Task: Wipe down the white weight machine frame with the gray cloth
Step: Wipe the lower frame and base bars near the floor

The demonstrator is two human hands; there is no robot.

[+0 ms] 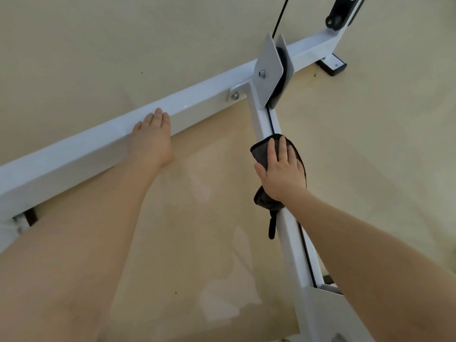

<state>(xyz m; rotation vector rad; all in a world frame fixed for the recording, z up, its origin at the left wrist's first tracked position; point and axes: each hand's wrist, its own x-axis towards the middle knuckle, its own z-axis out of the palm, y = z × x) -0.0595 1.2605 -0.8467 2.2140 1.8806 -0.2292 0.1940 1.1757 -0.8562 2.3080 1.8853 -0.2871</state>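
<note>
Two hands down: left hand flat, released, on frame; right hand flat, pressing cloth, not gripping. Risk: loose cloth slips off or snags pulley.

Soft, even light; slight glare and wide-angle bending at edges.

Gym or home workout room, by the look of it. Low across the floor runs a white-painted square-tube steel frame, its beams joined in a T and fixed with a silver hex bolt. At the joint, a black pulley wheel sits between two pale grey diamond-shaped metal plates. A thin black cable rises from it out of view. The beam's far end rests on a black rubber-capped foot. Smooth beige floor, with a flat brown cardboard sheet under the frame. Commercial or private: cannot tell.
</note>
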